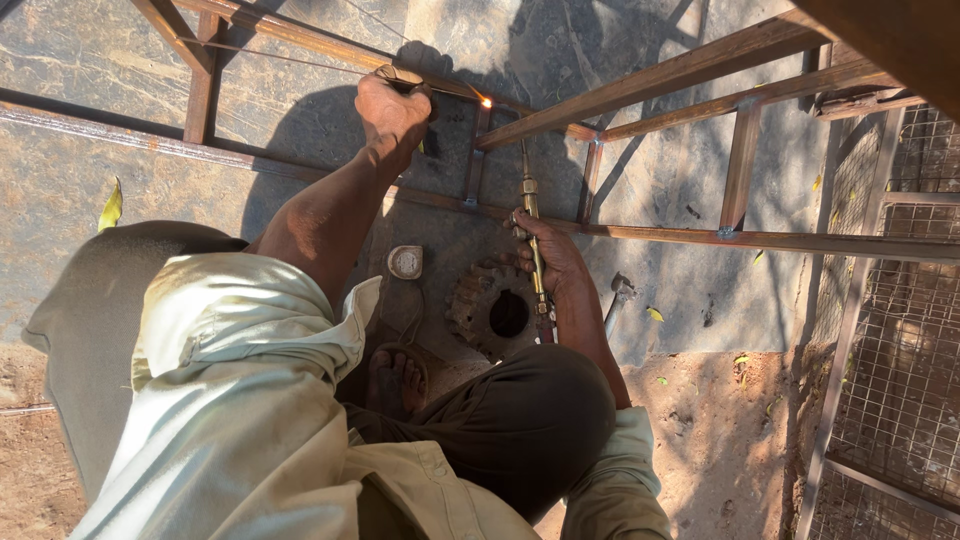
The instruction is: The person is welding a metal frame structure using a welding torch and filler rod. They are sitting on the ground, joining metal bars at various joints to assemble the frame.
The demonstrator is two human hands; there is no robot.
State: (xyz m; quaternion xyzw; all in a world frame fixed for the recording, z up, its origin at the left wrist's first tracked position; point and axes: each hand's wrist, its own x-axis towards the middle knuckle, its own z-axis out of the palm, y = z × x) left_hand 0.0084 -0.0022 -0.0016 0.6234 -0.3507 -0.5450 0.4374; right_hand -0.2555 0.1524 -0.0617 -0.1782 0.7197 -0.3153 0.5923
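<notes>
My right hand [548, 252] grips a brass gas torch [531, 215] whose thin neck points up toward a small orange flame [487, 101] at a joint of a rusty steel frame [660, 75]. My left hand [391, 110] is closed on a thin filler rod [290, 55] that lies along the frame's upper bar and ends at the same glowing joint. My knees and a bare foot [397, 380] fill the lower part of the view.
A round toothed metal part [497, 310] and a small round tin [405, 262] lie on the concrete slab. Wire-mesh panels [900, 370] stand at the right. Bare soil with yellow leaves [110, 206] borders the slab.
</notes>
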